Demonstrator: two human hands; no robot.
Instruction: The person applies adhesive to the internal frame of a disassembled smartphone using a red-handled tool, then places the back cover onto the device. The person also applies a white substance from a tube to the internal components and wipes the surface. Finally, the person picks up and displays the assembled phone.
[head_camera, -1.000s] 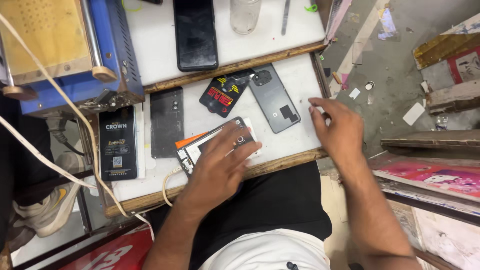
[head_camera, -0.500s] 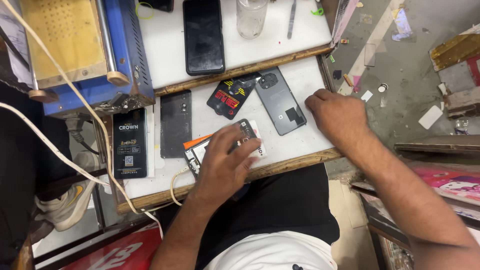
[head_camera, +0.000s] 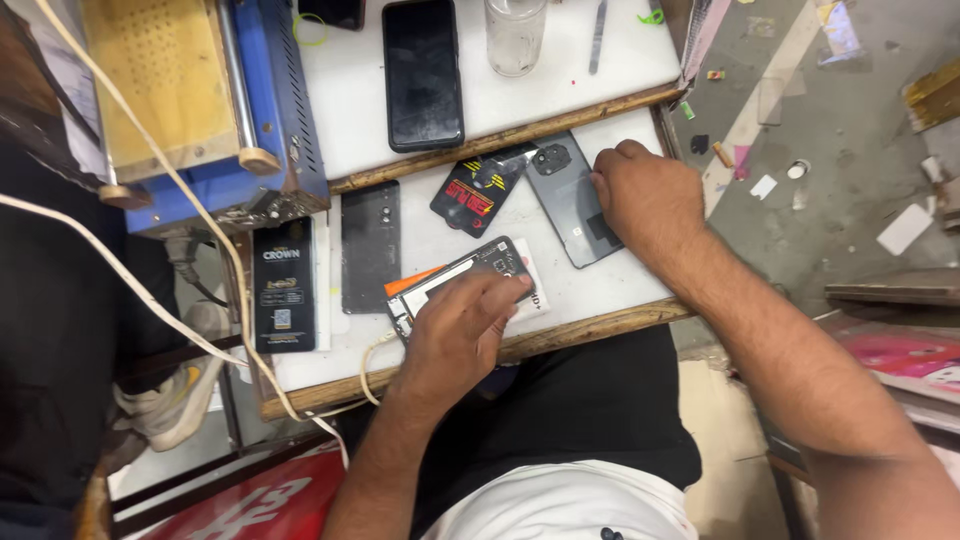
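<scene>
Left hand (head_camera: 462, 325) presses flat on the diagonal opened phone (head_camera: 455, 283); right hand (head_camera: 645, 200) fingers the grey back cover (head_camera: 570, 195).

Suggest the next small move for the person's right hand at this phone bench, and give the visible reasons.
Probably close the right hand on the grey phone back cover and lift it. The fingers already rest on the cover, which lies flat, while the left hand presses on the opened phone nearby.
</scene>
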